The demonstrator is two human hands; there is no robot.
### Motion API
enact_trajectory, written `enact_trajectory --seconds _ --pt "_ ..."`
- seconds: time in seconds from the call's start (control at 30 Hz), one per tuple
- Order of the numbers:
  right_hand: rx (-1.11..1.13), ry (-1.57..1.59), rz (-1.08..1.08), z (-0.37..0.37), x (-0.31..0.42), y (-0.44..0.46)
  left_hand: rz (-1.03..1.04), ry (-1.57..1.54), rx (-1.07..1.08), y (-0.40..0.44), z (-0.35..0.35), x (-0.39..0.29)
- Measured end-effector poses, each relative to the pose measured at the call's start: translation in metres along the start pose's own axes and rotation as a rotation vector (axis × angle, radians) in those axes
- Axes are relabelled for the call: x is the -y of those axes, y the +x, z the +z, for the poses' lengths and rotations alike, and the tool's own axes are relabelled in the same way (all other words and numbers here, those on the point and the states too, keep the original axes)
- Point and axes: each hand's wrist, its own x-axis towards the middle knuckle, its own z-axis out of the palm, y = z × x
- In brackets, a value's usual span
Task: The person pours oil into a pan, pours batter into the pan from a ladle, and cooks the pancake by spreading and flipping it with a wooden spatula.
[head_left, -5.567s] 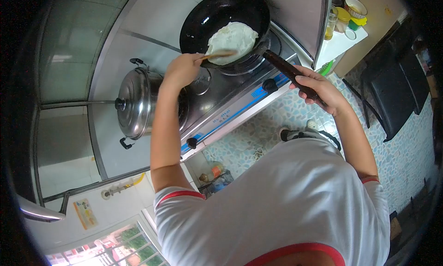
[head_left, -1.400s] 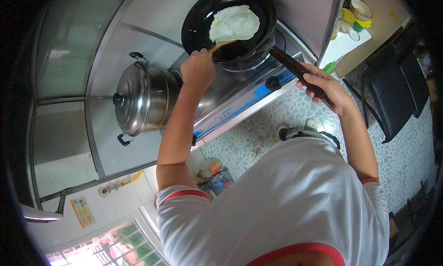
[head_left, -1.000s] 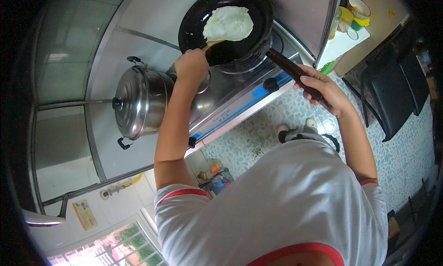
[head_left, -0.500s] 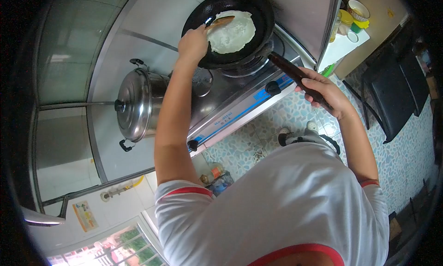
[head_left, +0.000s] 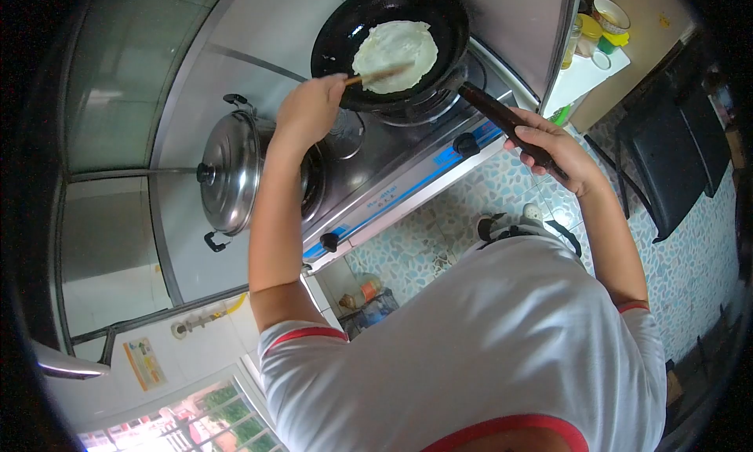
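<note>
My left hand [head_left: 311, 113] is closed around a wooden spatula [head_left: 378, 75], whose blurred far end lies over the near part of a thin, pale pancake [head_left: 398, 48]. The pancake lies flat, roughly round, in a black wok [head_left: 337, 40] on the gas stove. My right hand [head_left: 557, 150] wraps around the wok's long dark brown handle [head_left: 502, 119], thumb on top. Whether the spatula's tip touches the pancake I cannot tell.
A lidded steel pot [head_left: 231, 174] stands on the stove's left side, close to my left forearm. Stove knobs [head_left: 466, 145] line the front edge. Jars and a bowl [head_left: 610, 15] sit on a white shelf at right. A black chair [head_left: 667, 154] stands on the tiled floor.
My left hand has drawn back down and left, and the spatula has swung from the pancake's upper left to its near side. The right hand keeps its grip, almost still.
</note>
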Motion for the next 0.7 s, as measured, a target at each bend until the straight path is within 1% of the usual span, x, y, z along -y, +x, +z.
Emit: enact_trajectory --seconds 0.1,0.2,0.27,0.3,0.33,0.43,0.53,0.63,0.7 --pt "-0.003 -0.006 -0.001 -0.001 -0.001 0.001 -0.017 0.01 -0.198 0.031 0.027 0.004" --pt "-0.003 -0.007 -0.007 0.0 0.0 0.0 -0.062 0.145 -0.242 0.066 0.054 0.011" --pt "-0.012 -0.004 -0.009 0.0 0.0 -0.001 -0.067 0.191 -0.162 0.075 0.072 0.023" --pt "-0.02 -0.001 -0.01 0.0 0.0 -0.001 -0.068 0.215 -0.122 0.076 0.07 0.018" --pt "-0.026 0.004 -0.01 0.0 0.0 -0.001 -0.126 0.199 -0.054 0.07 0.067 0.016" --pt "-0.021 0.009 -0.008 -0.002 -0.002 0.001 -0.123 0.203 0.059 0.037 0.048 0.014" --pt "-0.019 0.01 -0.003 -0.003 -0.003 0.002 -0.07 0.213 0.169 0.003 0.01 -0.003" --pt "0.001 0.007 0.012 -0.003 -0.001 0.001 0.036 0.087 0.073 -0.005 0.0 -0.004" --pt "0.005 0.016 -0.002 -0.004 -0.003 0.003 0.082 0.112 -0.024 0.0 0.009 -0.011"
